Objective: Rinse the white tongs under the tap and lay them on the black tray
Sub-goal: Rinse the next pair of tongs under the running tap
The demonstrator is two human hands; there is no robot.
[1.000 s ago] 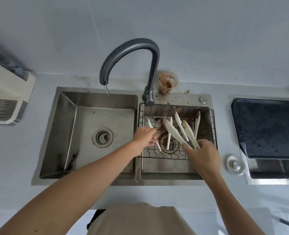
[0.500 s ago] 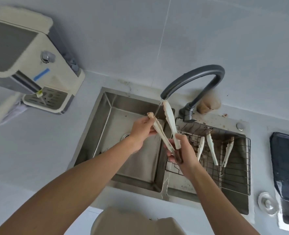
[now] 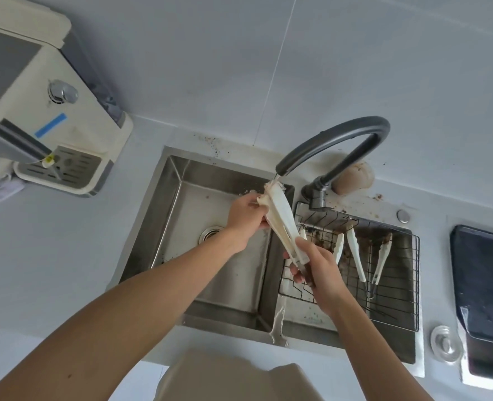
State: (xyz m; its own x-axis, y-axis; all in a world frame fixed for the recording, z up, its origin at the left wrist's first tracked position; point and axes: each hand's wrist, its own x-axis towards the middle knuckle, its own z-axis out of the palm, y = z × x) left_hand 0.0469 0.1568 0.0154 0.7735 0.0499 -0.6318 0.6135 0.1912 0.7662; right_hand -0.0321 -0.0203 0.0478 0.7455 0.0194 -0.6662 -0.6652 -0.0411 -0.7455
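Note:
I hold one pair of white tongs [image 3: 280,215] tips-up under the spout of the dark grey tap [image 3: 335,137], where a thin stream of water hits the tips. My right hand [image 3: 314,267] grips the handle end. My left hand [image 3: 246,219] pinches the tong arms near the tips, pressing them together. Several more white tongs [image 3: 356,256] lie in the wire rack [image 3: 395,308] over the right sink basin. The black tray [image 3: 482,282] sits at the far right, partly cut off by the frame edge.
The left steel basin [image 3: 181,227] lies under the tongs, with its drain [image 3: 210,233] beside my left wrist. A brown-stained cup [image 3: 353,178] stands behind the tap. A cream water dispenser [image 3: 36,111] is at the left. A round sink plug [image 3: 445,342] lies near the tray.
The tongs were lifted from the rack to the tap. Since half a second ago their arms have closed together under the stream and my left hand has moved onto the tips.

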